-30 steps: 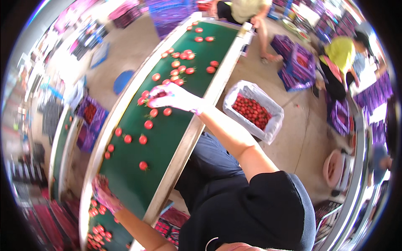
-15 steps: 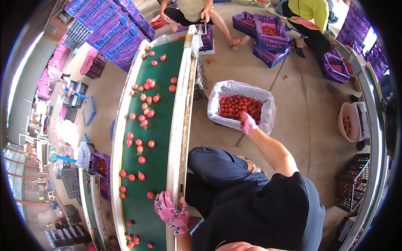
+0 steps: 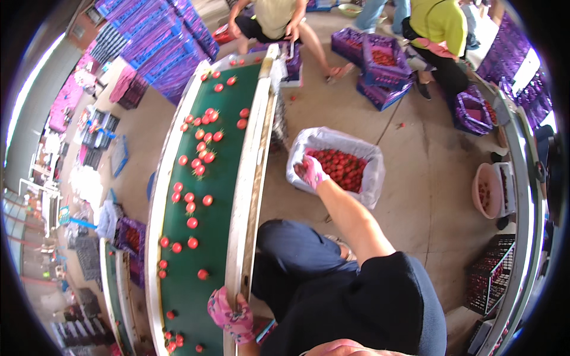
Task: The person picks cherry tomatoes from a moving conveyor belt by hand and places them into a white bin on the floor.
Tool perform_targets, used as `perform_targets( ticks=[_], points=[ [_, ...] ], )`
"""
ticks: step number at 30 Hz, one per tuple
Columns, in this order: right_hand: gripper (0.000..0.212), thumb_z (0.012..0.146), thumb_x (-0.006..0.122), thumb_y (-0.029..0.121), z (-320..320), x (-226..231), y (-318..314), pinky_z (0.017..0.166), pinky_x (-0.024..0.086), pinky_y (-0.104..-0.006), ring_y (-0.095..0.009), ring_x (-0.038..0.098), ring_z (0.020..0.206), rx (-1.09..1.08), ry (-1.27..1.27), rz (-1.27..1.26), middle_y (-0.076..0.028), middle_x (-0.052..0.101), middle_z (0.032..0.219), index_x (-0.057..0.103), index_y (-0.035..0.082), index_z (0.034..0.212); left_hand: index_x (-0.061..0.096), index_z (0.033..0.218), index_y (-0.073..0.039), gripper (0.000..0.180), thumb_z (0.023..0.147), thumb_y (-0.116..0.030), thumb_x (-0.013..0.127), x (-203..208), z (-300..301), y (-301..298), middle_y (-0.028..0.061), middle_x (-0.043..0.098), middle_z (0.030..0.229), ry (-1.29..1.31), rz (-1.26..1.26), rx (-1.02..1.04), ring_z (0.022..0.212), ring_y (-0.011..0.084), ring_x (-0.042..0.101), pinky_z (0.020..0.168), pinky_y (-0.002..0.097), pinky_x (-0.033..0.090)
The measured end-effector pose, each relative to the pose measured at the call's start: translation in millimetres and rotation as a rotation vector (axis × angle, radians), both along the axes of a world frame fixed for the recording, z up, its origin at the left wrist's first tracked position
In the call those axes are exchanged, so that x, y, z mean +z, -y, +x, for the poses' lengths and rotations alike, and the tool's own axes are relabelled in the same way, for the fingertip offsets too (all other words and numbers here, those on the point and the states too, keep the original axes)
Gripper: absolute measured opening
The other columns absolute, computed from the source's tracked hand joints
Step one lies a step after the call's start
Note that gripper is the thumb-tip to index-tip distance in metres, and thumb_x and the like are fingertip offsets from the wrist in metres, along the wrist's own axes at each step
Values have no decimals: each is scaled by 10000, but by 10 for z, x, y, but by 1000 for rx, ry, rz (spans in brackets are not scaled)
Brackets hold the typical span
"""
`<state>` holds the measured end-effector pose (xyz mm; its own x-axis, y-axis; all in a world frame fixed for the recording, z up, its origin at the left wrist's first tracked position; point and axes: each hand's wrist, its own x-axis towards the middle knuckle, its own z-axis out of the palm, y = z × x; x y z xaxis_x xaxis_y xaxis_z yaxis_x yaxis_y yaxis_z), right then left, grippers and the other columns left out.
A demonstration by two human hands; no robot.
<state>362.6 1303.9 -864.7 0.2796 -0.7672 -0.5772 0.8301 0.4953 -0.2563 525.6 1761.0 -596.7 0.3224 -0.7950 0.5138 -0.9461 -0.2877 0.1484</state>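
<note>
My left hand [image 3: 231,315], in a pink flowered glove, grips the near metal side rail [image 3: 250,237] of a conveyor. Its fingers lie over the rail at the belt side and its thumb on my side. Loose cherry tomatoes [image 3: 192,222], several with green stems, are scattered along the green belt [image 3: 225,142]. On the floor to my right is a crate lined with white plastic [image 3: 375,178], holding a heap of cherry tomatoes [image 3: 341,168]. At the crate's left end, my pink-gloved right hand [image 3: 312,172] reaches in with curled fingers. Blur hides what they hold.
Purple-wrapped crates [image 3: 160,47] are stacked beyond the conveyor. A seated person [image 3: 274,21] is at its far end, another in yellow-green [image 3: 439,29] at far right. Purple crates of tomatoes [image 3: 385,56] stand between them. A pink basin [image 3: 487,190] and black crate [image 3: 491,276] are right.
My right hand has moved left, from over the tomato heap to the crate's left end. My left hand keeps its hold on the rail. The whole view has shifted slightly.
</note>
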Motion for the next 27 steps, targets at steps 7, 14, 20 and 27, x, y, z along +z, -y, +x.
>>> perform_targets(
  ticks=[7,14,20,27],
  points=[
    [418,930,605,312,-659,90,-559,708,573,-391,-314,625,857,112,-328,153,-201,579,1166,488,34,1219,607,1141,-28,405,775,-190,668,-102,70,-163,176,612,1088,3,-22,36,1018,393,568,911,481,435],
    [168,927,593,141,48,696,-908,612,478,-264,-162,571,692,-213,-478,-676,-64,584,843,597,41,1061,589,1168,-38,418,798,-218,665,-70,64,-139,161,601,1114,-134,-49,-96,1047,378,556,925,471,432],
    [284,858,615,128,1038,2603,-2116,776,468,-381,-269,572,884,-179,-925,-1599,-93,588,966,590,39,1126,627,1166,-58,372,895,-311,600,-139,525,-516,148,651,1038,-206,-92,-301,889,289,626,775,379,506],
    [520,716,708,328,1899,2523,-2824,943,435,-459,-380,510,1141,163,-1521,-2244,-178,559,1174,634,36,1139,604,1177,-75,392,832,-250,667,-113,1084,-791,144,615,1172,50,83,-222,1088,285,578,954,423,446]
  ],
)
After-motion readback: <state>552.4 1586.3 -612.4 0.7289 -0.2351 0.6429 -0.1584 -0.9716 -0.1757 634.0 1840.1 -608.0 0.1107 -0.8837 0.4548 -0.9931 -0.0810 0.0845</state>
